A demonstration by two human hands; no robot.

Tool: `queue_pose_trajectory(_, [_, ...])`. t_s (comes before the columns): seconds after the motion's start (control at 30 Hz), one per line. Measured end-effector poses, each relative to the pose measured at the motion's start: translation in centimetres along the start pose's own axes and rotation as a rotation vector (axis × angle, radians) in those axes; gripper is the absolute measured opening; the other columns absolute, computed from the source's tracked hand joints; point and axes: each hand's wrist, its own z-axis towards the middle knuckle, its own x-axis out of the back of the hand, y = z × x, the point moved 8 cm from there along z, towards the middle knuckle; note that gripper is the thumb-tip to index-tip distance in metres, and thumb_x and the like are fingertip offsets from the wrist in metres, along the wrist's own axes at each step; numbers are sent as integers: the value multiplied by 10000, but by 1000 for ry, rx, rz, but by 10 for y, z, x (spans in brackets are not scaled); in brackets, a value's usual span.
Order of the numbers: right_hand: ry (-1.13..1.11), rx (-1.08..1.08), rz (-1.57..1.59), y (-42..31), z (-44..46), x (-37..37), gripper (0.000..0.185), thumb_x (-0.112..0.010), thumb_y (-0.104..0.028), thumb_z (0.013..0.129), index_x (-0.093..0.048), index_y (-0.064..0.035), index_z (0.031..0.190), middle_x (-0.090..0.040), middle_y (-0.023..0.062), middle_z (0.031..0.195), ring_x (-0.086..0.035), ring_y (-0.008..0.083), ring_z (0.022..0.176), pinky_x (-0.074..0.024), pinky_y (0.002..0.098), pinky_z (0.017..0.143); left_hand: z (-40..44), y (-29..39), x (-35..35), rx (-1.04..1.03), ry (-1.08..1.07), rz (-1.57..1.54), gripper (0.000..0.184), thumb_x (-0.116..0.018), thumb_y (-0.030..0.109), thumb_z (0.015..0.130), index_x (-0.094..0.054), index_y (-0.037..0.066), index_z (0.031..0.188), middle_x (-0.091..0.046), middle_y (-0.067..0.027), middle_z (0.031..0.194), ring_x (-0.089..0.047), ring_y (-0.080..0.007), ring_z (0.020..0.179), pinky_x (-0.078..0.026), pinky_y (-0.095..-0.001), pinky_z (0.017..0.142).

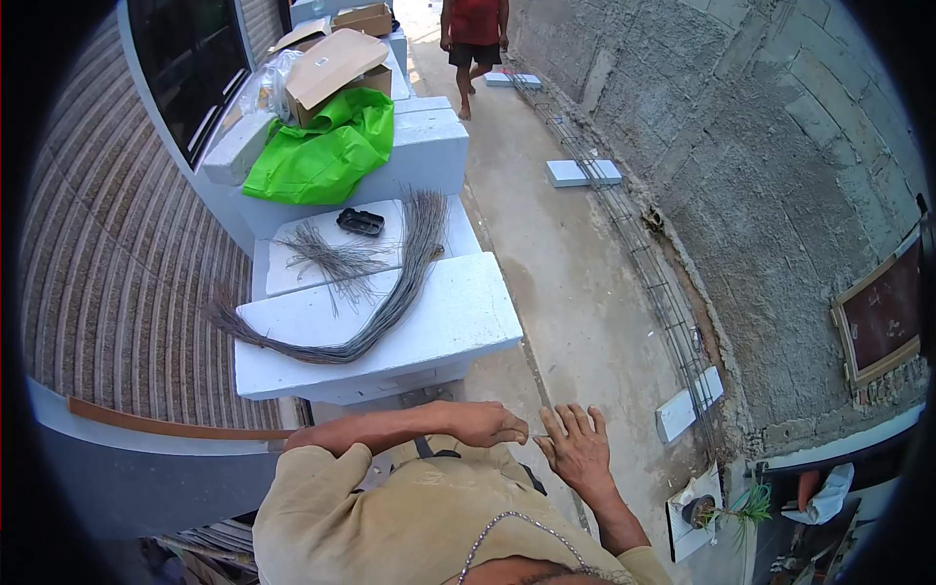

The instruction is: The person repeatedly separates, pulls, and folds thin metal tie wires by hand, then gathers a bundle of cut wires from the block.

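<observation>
My left hand (489,423) is in front of my body, its fingers curled together in a pinch. What it holds, if anything, is too small to make out. Beside it, my right hand (577,447) has its fingers stretched out and apart, with a short thin light line between the two hands. Nearest to the hands, on the left, stands a white block (458,304). Across it lies a long curved bundle of thin wire (375,336). Behind the bundle are loose wire pieces (327,255) and a small black tray (361,222).
A green bag (327,146) and an open cardboard box (336,73) rest on stacked white blocks. Along the rough right wall runs a long steel rebar cage (639,244) on white blocks. A barefoot person (475,39) is in the passage ahead. A potted plant (699,511) stands lower right.
</observation>
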Motion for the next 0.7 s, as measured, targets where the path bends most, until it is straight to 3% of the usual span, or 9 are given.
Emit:
queue_pose_trajectory(0.03, [-119, -84, 75, 6, -3, -12, 300, -614, -359, 847, -598, -110, 1013, -600, 117, 1015, -580, 293, 945, -445, 467, 810, -2, 7, -1, -2, -48, -2, 311, -416, 310, 968, -581, 50, 1009, -622, -215, 906, -573, -410, 869, -446, -489, 769])
queue_pose_trajectory(0.07, [-237, -165, 148, 12, -8, -23, 262, -609, -354, 852, -597, -109, 944, -613, 116, 936, -596, 298, 859, -463, 451, 737, -4, 2, 5, -118, 48, 60, 256, -440, 295, 957, -589, 107, 1045, -621, -170, 779, -574, -354, 653, -464, -443, 620])
queue_pose_trajectory(0.1, [-359, -242, 219, 17, -16, -35, 240, -604, -348, 856, -595, -109, 875, -627, 116, 858, -612, 304, 773, -481, 435, 664, -9, 1, 6, -102, 12, 147, 265, -437, 304, 956, -589, 108, 1048, -622, -174, 783, -579, -358, 666, -465, -445, 627])
queue_pose_trajectory(0.13, [-191, -204, 394, 12, -18, -25, 302, -555, -341, 892, -527, -83, 738, -584, 105, 659, -567, 348, 596, -437, 464, 546, -15, 6, 12, -84, -20, 228, 274, -434, 313, 955, -589, 108, 1051, -623, -178, 787, -585, -362, 679, -466, -446, 634])
queue_pose_trajectory(0.23, [-329, -114, 694, -8, -31, -25, 290, -552, -201, 911, -512, -51, 665, -519, 126, 550, -463, 313, 425, -389, 385, 433, -37, 33, 16, 1, -144, 388, 332, -426, 362, 945, -586, 83, 1028, -628, -176, 779, -603, -382, 716, -471, -467, 646])
queue_pose_trajectory(0.4, [-992, -660, 1426, -28, -74, -21, 417, -476, -329, 973, -614, -18, 733, -477, -52, 586, -427, 63, 564, -353, 266, 509, -60, 68, -1, -188, -289, 708, 336, -453, 306, 920, -534, 100, 1174, -630, -133, 746, -628, -334, 732, -495, -439, 610])
queue_pose_trajectory(0.5, [-1004, -587, 1517, -23, -72, -30, 407, -480, -346, 969, -654, -8, 823, -449, -53, 586, -369, 52, 527, -305, 234, 489, -59, 56, -1, -317, -164, 815, 409, -489, 258, 887, -478, 134, 1277, -617, -88, 693, -625, -297, 638, -489, -387, 518])
queue_pose_trajectory(0.53, [-889, -480, 1452, -16, -70, -43, 426, -478, -385, 962, -645, 2, 901, -433, -53, 590, -320, 44, 514, -265, 214, 482, -59, 42, 2, -343, -87, 821, 444, -503, 244, 874, -459, 145, 1305, -611, -71, 669, -621, -285, 598, -483, -368, 481])
queue_pose_trajectory(0.7, [-148, -729, 1384, 66, -48, -50, 458, -490, -436, 942, -608, 6, 954, -463, -24, 581, -360, 48, 472, -260, 204, 425, -116, 1, 80, -227, 680, 751, 451, -614, 89, 789, -528, 91, 1232, -548, -27, 589, -566, -198, 505, -454, -325, 443])
